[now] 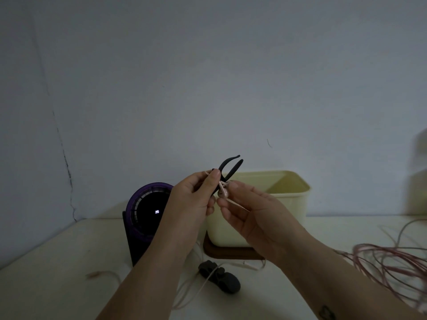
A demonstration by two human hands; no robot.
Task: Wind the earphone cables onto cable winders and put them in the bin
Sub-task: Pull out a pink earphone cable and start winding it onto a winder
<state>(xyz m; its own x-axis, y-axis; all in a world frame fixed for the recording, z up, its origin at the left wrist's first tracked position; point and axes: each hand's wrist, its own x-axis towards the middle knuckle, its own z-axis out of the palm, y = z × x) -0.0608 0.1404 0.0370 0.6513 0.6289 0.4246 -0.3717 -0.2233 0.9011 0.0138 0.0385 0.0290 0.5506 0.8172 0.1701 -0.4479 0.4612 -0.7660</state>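
Winder held in the air in front of the bin; winding looks barely started.

Your left hand [194, 197] pinches the black winder [227, 168] by its stem and your right hand [249, 211] pinches the pink earbud [223, 192] against it, above the counter [57, 262] and just ahead of the cream bin [298, 192] at the back edge. Risks: the earbud may slip if you slacken. Trailing cable could snag the spare winder [219, 277] near the front edge or drag the cable tangle [392, 262] at the right edge. Dim light hides thin wire. Pale counter, bare grey wall [208, 77] cracked at the left corner, purple gadget [147, 209] back left.
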